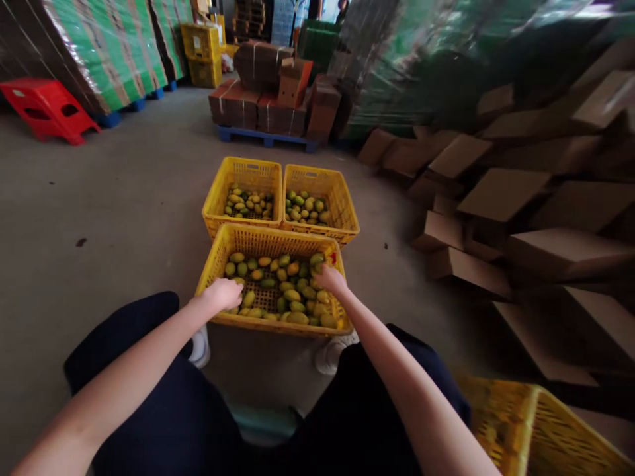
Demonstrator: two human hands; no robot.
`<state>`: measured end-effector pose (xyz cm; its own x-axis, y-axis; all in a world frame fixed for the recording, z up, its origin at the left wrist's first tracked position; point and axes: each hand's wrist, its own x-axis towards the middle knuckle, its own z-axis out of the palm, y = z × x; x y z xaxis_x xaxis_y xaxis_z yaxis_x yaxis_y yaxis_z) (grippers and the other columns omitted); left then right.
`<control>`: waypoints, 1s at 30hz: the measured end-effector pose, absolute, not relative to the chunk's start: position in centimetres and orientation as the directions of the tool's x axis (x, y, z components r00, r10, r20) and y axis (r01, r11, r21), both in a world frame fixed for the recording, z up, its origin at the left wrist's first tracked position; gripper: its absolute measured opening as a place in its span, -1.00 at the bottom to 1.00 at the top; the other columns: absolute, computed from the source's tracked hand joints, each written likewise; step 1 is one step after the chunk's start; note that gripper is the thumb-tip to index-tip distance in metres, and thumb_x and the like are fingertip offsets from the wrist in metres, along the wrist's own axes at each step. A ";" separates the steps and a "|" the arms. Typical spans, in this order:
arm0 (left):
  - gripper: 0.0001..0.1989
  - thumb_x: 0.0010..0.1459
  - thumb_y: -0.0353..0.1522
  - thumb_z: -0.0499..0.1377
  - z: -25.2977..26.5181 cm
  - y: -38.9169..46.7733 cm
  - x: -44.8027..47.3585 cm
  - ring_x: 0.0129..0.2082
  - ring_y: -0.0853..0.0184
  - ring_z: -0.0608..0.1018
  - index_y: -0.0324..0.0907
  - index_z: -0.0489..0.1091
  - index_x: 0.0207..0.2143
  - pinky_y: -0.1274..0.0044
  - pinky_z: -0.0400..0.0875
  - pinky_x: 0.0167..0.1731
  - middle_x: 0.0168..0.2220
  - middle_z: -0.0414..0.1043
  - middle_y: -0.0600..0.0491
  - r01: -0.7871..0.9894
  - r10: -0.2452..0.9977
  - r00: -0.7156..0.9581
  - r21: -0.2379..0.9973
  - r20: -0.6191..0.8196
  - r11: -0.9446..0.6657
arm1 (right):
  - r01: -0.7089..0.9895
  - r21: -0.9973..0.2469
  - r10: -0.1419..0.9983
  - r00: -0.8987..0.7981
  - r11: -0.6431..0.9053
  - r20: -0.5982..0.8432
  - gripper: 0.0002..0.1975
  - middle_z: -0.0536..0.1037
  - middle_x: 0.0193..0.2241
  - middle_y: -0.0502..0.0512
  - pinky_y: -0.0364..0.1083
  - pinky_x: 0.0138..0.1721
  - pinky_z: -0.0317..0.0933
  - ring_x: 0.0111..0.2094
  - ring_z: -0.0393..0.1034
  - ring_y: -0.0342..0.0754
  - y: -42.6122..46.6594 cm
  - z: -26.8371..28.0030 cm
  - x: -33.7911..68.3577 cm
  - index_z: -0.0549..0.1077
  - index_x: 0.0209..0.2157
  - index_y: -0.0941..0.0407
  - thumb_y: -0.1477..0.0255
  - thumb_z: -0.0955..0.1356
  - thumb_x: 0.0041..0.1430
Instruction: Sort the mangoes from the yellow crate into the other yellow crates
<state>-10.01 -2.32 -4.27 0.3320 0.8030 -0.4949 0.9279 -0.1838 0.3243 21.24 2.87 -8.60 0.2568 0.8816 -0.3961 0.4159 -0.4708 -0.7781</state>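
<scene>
A yellow plastic crate [278, 231] stands on the floor between my feet, with many green and yellow mangoes [297, 318] spread over its slatted bottom. My left hand [224, 294] reaches over the crate's left side, its fingers curled down at a mango [239, 281] that they partly hide. At the right side, my right hand [331, 279] has its fingers closed round a greenish mango [316, 260], above the others. Part of the crate's bottom shows bare in the middle.
Behind stand two more yellow crates, a left one [243, 163] and a right one [342, 198], both holding mangoes. Flattened and open cardboard boxes [503, 193] pile up at right. Another yellow crate [530, 423] is at lower right. A red stool [49, 106] stands far left.
</scene>
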 end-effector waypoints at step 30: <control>-0.81 -0.10 -0.52 0.21 -25.0 7.4 -9.5 0.15 0.02 0.38 -0.15 0.40 -0.37 0.21 0.06 0.22 -0.04 0.46 -0.19 0.731 0.901 0.101 0.646 -0.422 0.221 | 0.922 -0.313 0.942 0.130 -0.230 -0.308 -0.46 0.44 0.01 0.44 0.21 0.17 -0.19 0.13 0.11 0.32 12.6 -27.3 15.0 0.23 0.07 0.24 0.23 0.32 0.15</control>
